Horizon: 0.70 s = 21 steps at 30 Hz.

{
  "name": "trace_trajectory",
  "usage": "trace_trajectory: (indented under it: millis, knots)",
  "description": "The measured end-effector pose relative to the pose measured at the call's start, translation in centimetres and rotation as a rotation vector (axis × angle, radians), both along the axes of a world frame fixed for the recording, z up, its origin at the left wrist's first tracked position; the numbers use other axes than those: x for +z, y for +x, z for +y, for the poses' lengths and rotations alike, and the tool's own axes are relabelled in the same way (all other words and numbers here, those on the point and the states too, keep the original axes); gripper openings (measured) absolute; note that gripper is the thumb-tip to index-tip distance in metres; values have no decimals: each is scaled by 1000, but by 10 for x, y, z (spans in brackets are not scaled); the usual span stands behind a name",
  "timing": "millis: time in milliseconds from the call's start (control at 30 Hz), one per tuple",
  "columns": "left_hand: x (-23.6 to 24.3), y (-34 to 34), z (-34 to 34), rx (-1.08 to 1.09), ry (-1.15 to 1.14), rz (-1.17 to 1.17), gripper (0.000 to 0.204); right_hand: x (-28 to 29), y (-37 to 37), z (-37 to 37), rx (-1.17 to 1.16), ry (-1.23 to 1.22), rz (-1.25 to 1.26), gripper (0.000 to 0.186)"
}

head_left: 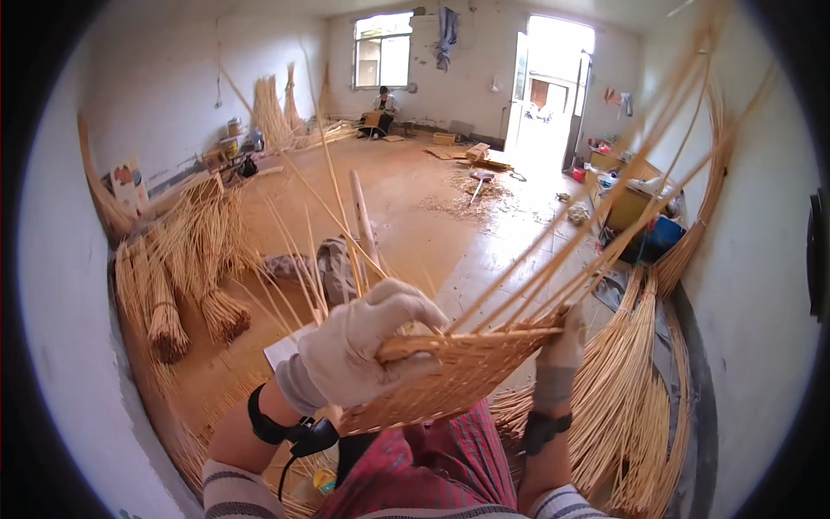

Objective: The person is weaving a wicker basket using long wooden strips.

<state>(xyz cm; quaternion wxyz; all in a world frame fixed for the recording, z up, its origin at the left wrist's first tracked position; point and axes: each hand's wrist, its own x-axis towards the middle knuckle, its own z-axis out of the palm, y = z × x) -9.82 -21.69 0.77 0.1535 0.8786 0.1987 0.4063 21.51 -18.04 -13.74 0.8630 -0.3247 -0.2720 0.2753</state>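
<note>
Basically, it's all about the rim line btwn the two hands. The woven panel [467, 372] is in front of the person's torso, above the red checked cloth [432, 463] on the lap, w/ its upper rim running L to R & tilting up a bit at the R end. Its long axis goes roughly crosswise, slanting from lower L to upper R; the woven face drops from the rim toward the lap.

L hand [367, 342], gloved, is gripping the L part of the rim: fingers curled over the top, thumb across the near face. R hand [562, 350], also gloved, is clasped on the far R end; some of its fingers are hidden behind the panel, so can't tell exactly how they sit.

Long loose rods [687, 73] stand off the rim btwn the hands & lean up to the R, past the R hand. Lowest parts of the leftmost ones sit just beside the L fingertips, so L is nearer to those bases; R is closer to the rim's other end.
</note>
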Motion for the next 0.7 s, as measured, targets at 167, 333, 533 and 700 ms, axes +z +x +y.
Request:
trace_trajectory:
  millis: [167, 333, 533, 700]
  knots:
    - [-33, -15, 39, 14, -117, -89, 50, 21, 9, -5, -36, -24, -215, 29]
    - [-111, -38, 75, 149, -226, -188, 38, -20, -22, 18, 59, -105, -374, 35]
    - [-73, -36, 71, 626, 165, 346, 43, -29, -51, 35, -74, -68, -451, 42]
    - [-77, -47, 106, 366, 254, 215, 42, -69, -68, 29, -104, -7, -448, 44]
